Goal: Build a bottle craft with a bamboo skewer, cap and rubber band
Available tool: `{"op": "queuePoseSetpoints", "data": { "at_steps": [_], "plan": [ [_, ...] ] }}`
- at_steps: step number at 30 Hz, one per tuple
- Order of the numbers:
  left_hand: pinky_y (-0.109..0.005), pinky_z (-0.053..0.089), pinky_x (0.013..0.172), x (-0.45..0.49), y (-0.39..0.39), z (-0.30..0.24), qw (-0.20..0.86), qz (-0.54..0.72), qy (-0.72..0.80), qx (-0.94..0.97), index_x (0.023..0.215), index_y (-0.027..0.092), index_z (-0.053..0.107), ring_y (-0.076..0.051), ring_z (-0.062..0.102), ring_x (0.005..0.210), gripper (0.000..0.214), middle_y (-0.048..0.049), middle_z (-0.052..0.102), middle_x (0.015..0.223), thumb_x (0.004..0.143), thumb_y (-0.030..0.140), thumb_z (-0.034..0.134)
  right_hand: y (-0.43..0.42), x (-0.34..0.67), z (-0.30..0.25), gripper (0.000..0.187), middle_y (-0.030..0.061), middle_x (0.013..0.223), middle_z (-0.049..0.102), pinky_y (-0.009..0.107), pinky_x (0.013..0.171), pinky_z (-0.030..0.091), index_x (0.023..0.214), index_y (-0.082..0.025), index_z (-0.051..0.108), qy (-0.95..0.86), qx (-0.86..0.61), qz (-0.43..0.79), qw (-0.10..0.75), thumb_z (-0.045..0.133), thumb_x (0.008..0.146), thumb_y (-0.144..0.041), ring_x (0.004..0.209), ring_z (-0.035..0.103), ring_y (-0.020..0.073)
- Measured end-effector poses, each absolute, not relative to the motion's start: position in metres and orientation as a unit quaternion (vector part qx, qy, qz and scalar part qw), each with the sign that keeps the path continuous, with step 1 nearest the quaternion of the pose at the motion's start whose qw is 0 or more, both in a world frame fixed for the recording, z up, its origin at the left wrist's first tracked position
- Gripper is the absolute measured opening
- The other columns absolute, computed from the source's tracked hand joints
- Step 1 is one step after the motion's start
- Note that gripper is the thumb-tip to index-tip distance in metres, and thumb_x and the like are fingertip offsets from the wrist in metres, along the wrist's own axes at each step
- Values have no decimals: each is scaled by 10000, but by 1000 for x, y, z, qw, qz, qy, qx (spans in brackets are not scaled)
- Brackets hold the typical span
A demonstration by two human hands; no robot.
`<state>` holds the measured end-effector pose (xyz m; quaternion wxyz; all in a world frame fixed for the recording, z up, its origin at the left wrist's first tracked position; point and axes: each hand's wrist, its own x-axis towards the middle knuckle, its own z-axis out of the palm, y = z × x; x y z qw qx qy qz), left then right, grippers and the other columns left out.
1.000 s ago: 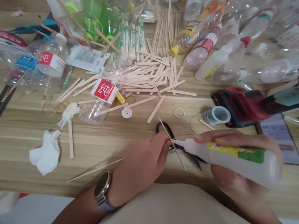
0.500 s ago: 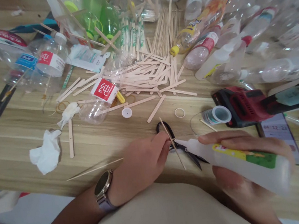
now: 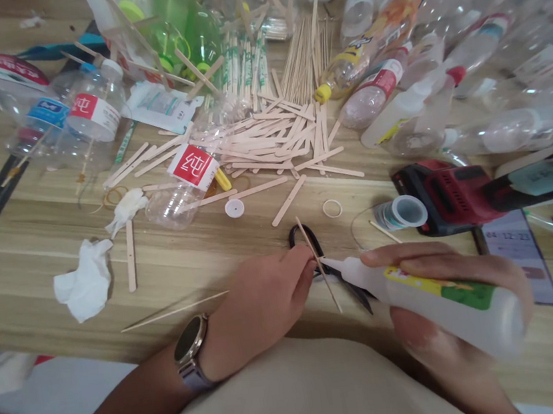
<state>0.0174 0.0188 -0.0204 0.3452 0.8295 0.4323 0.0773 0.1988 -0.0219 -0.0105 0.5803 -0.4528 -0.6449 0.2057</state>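
My left hand (image 3: 271,291) is closed, its fingertips pinching a thin wooden stick (image 3: 326,278) that slants down to the right. A long bamboo skewer (image 3: 173,311) runs in from the left and disappears behind this hand; whether the fingers hold it too is hidden. My right hand (image 3: 447,287) grips a squeeze glue bottle (image 3: 454,303) with a yellow and green label. The bottle lies tilted, its white nozzle (image 3: 337,265) pointing left, the tip at or touching the stick near my left fingertips. Beneath them are black scissors (image 3: 355,291), partly covered by the bottle.
A heap of craft sticks (image 3: 272,137) and a clear bottle (image 3: 175,202) lie farther back. Plastic bottles (image 3: 377,87) crowd the back right. A red and black power tool (image 3: 451,192), a wire spool (image 3: 403,211) and a phone (image 3: 518,251) are at right; crumpled tissue (image 3: 84,281) at left.
The glue bottle has shifted slightly left with my right hand, bringing its nozzle tip closer to the stick. My left hand has stayed almost still.
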Motion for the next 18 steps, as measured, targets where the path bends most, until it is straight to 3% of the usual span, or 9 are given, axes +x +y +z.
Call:
{"op": "queuePoseSetpoints", "data": {
  "at_steps": [18],
  "plan": [
    [-284, 371, 575, 17, 18, -21, 340, 80, 431, 832, 895, 187, 589, -172, 619, 653, 242, -8, 678, 756, 981, 254, 373, -24, 201, -13, 300, 46, 855, 755, 344, 573, 595, 947, -221, 646, -645, -467, 204, 569, 774, 684, -151, 722, 720, 224]
  ]
}}
